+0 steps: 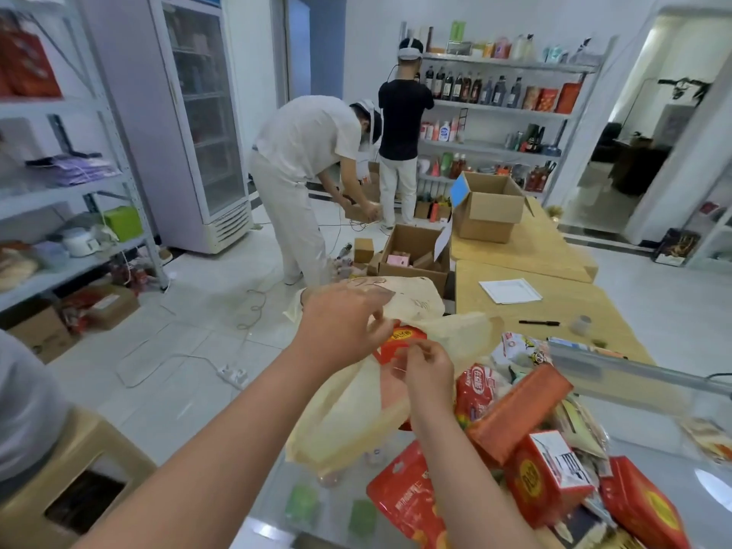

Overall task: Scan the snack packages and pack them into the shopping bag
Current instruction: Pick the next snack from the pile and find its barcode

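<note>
Taking the cream plastic shopping bag (356, 406) as the landmark: it stands crumpled at the near edge of the glass bench (277, 493), its mouth held up. The left hand (344, 322) reaches over the bag's upper left rim, fingers curled and pinching the thin plastic there. The right hand (426, 370) is just right of the bag's mouth, thumb and fingertips pinching the opposite edge of the plastic. Between the two hands a red snack box (400, 342) shows inside the bag's opening. Below the bag lies a red snack pouch (412, 505) flat on the bench. Right of the bag is a heap of snack packages: an orange carton (519, 406) tilted across the pile, and a red box with a white label (550, 473) beneath it. Beyond the bag, on the wooden bench (562, 303), lies a black pen (538, 322).
</note>
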Action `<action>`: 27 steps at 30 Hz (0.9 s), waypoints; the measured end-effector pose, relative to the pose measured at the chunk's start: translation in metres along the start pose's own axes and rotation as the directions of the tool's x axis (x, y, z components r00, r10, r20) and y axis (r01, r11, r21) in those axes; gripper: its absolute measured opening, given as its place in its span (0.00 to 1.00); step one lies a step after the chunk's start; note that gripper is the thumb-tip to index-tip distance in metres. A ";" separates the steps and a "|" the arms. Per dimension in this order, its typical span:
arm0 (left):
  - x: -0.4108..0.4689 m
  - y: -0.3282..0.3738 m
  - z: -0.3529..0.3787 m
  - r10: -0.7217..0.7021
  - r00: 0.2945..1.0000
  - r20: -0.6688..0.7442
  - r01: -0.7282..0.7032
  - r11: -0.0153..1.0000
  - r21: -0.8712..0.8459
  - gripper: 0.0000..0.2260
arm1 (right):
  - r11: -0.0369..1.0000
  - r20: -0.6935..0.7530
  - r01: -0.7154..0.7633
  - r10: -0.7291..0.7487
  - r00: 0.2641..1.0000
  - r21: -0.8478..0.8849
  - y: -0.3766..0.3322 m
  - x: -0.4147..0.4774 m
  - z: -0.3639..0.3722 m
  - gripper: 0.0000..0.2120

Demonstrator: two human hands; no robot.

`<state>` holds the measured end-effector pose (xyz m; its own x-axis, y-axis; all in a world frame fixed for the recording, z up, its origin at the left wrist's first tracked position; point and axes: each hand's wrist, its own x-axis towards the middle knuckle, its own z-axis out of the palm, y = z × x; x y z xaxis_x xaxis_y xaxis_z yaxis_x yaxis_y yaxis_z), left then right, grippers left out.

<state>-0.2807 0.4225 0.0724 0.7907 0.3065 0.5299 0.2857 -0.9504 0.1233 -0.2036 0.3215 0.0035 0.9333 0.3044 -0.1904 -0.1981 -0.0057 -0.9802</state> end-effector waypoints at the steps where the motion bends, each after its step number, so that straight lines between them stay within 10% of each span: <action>1: -0.001 0.002 0.000 -0.025 0.998 0.052 0.026 0.999 -0.019 0.11 | 1.000 -0.007 0.014 -0.014 1.000 0.009 -0.002 -0.004 -0.004 0.07; 6: -0.004 0.012 0.018 -0.006 0.993 0.114 0.016 0.995 -0.094 0.23 | 0.994 -0.059 0.069 -0.064 0.996 0.082 -0.011 -0.023 -0.029 0.07; 16: 0.017 0.119 0.046 0.299 0.948 0.107 -0.185 0.794 -0.579 0.15 | 0.966 -0.199 0.233 -0.208 0.958 0.113 -0.058 -0.030 -0.137 0.09; 27: 0.049 0.322 0.122 0.269 0.911 0.312 -0.097 0.876 -0.471 0.15 | 0.989 -0.206 0.142 -0.132 0.970 0.032 -0.052 0.046 -0.333 0.07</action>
<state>-0.0835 0.1381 0.0355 0.9662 0.0404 0.2546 -0.0819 -0.8883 0.4520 -0.0502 0.0187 0.0276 0.9928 0.1000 -0.0664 -0.0734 0.0682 -0.9950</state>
